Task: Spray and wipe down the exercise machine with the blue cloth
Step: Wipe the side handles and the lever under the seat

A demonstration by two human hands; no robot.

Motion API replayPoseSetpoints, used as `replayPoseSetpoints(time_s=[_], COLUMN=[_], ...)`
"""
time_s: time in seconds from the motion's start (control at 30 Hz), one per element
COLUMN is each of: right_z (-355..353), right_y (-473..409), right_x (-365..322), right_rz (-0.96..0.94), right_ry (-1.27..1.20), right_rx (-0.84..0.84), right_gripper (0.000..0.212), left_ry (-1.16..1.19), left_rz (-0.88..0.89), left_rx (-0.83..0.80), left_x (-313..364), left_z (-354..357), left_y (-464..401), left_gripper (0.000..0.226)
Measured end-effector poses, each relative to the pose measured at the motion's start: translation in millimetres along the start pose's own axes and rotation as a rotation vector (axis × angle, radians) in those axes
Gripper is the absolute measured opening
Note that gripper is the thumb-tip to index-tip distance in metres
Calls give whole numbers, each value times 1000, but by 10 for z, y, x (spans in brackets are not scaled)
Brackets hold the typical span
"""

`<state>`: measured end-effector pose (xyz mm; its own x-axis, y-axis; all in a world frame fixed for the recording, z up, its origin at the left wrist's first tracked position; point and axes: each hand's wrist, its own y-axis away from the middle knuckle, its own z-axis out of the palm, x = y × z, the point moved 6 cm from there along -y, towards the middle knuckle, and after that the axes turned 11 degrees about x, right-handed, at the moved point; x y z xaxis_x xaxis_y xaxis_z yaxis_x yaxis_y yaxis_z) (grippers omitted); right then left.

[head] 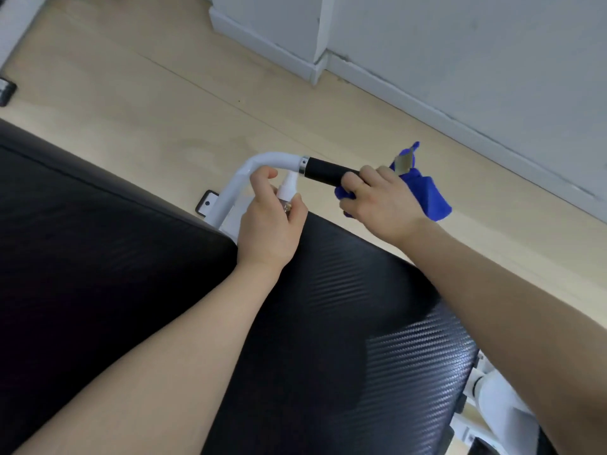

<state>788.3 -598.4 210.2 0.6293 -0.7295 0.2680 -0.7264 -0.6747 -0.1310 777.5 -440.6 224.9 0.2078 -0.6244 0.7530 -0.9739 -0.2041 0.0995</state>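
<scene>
Pale wood floor runs up to a grey wall, and over it my exercise machine's black padded seat fills the lower view, its white tube curving into a black foam handle whose long axis lies nearly level, pointing right. My right hand closes its grip on the blue cloth around that handle's far end. My left hand is wrapped around the small spray bottle, upright, nozzle toward the handle.
</scene>
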Motion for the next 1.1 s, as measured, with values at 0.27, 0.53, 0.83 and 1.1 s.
replayPoseSetpoints(time_s=[0.27,0.53,0.83,1.1], right_z=[9,113,338,220], right_y=[-294,-112,-215,-532], right_x=[16,423,352,183], right_rz=[428,970,1002,951], right_ry=[-312,-319,-465,-461], right_rx=[125,-155,-408,-327], right_gripper=[29,23,13,15], left_ry=[-39,-54,-44,-48], left_rz=[29,35,33,53], left_rx=[29,5,35,56], left_x=[-26,6,-65,-6], left_z=[-38,-2,-22,-11], left_y=[-4,29,-23,-6], left_gripper=[37,38,39,38])
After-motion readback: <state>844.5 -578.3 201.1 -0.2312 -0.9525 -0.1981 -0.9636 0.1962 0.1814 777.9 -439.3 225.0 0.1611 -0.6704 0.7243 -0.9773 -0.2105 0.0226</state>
